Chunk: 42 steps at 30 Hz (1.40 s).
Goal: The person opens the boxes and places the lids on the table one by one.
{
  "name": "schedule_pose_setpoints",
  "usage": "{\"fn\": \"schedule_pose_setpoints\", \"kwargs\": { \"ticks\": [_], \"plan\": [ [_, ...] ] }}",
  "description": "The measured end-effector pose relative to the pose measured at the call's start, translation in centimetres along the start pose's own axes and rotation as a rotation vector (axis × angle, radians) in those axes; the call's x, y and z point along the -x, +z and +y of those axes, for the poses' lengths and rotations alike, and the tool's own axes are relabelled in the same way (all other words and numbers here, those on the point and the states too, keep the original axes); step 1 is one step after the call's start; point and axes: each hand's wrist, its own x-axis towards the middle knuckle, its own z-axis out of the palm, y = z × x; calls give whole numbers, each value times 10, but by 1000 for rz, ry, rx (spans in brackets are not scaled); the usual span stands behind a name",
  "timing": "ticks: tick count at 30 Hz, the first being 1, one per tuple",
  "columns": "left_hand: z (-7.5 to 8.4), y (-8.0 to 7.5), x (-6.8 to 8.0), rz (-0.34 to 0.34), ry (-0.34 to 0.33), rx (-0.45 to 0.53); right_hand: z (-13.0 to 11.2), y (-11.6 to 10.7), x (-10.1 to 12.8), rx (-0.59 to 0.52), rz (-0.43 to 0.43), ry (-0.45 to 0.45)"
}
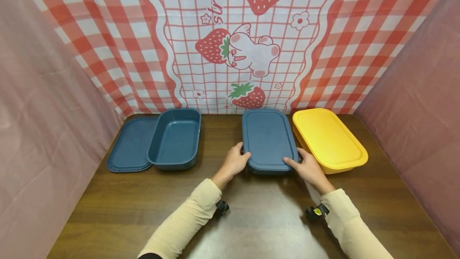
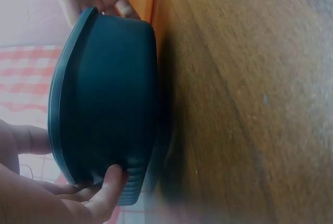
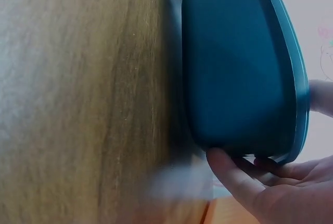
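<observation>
High head view, forward and down over table (image 1: pixel 258 219); wrist views low, close; lidded blue box (image 1: pixel 269 140) in all.

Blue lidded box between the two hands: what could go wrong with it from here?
A bump: the right hand is in the narrow gap beside the yellow lidded box, so moving the blue lidded box rightward might nudge the yellow one.

A tilt: the right hand and the left hand both grip the near half, so the far end could dip if the box is lifted.
</observation>
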Motion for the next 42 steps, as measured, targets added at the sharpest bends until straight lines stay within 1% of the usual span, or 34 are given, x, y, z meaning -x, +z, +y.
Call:
{"fn": "schedule_pose_setpoints", "kwargs": {
  "ticks": [8,13,19,28,37,42],
  "plan": [
    [0,3,-2,-18,7,23,-2,-3,2,3,-16,47],
    [0,6,-4,-20,10,17,0,-3,3,-5,-21,71],
    [-1,9,-6,-25,8,22,2,-3,4,-29,-6,66],
    [-1,11,-8,-33,6,44,2,-4,4,-27,11,65],
    [-4,14,-7,-41,2,50,6,-2,6,-24,17,76],
    [-4,15,-7,-50,-10,56,7,-1,7,-29,16,81]
  ]
}}
